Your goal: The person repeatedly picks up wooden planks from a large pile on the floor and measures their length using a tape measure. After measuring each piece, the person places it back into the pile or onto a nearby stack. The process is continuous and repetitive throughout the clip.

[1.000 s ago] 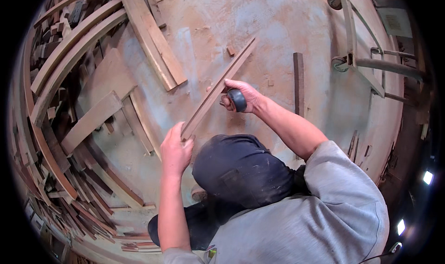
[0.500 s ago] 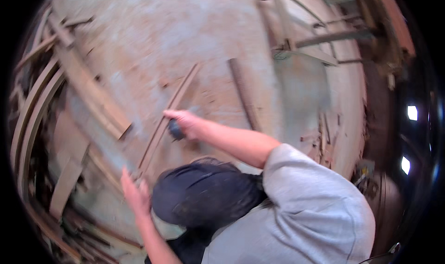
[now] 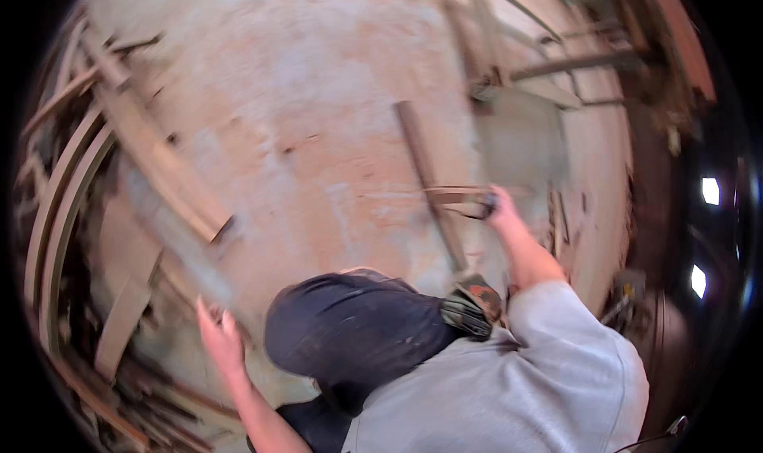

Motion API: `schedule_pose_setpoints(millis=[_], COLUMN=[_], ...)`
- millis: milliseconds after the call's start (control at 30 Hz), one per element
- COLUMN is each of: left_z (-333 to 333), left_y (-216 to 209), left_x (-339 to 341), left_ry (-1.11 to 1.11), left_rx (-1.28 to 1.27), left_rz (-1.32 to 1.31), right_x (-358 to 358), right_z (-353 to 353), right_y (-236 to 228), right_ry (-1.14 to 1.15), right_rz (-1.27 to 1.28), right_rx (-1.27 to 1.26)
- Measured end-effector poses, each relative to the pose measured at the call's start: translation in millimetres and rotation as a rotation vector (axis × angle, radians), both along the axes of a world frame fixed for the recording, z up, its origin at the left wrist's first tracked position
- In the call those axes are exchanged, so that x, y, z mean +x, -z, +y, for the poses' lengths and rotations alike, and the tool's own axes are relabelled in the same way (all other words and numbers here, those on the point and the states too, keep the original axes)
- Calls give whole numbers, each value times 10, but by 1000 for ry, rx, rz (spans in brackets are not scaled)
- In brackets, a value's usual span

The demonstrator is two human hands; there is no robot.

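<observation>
My right hand is out to the right, closed around a thin, narrow wooden strip that points leftward and is smeared by motion. A small dark object shows at the same hand; its kind cannot be made out. The strip passes over a dark brown wooden bar lying on the floor. At the lower left, my left hand is raised with thumb and fingers apart, holding nothing that I can see. It is nearest to the wood pieces on the left.
Long planks and curved wooden pieces are piled along the left. A wooden frame stands at the upper right. Thin offcuts lie to the right. Camouflage-patterned cloth is beside my dark-clothed knee.
My right hand has swung to the right with the wooden strip, which has turned from slanting to nearly level. My left hand has parted from the strip and moved slightly left and down.
</observation>
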State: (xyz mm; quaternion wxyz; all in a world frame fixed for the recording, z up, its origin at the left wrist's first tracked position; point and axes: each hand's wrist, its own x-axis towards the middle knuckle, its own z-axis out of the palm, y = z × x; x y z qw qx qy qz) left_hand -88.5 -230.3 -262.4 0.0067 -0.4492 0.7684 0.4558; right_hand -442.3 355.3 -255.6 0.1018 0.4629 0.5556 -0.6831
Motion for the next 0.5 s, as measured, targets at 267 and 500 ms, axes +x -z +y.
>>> schedule_pose_setpoints(millis=[267,500], left_z=[-27,153], left_y=[-197,-489], left_x=[-112,-141], left_ry=[28,129], left_rx=[-137,-202], left_rz=[-42,-11], right_x=[-22,-44], right_z=[1710,-2244], right_y=[-396,596], right_ry=[59,-1177], right_rz=[-175,-97], right_rx=[269,269])
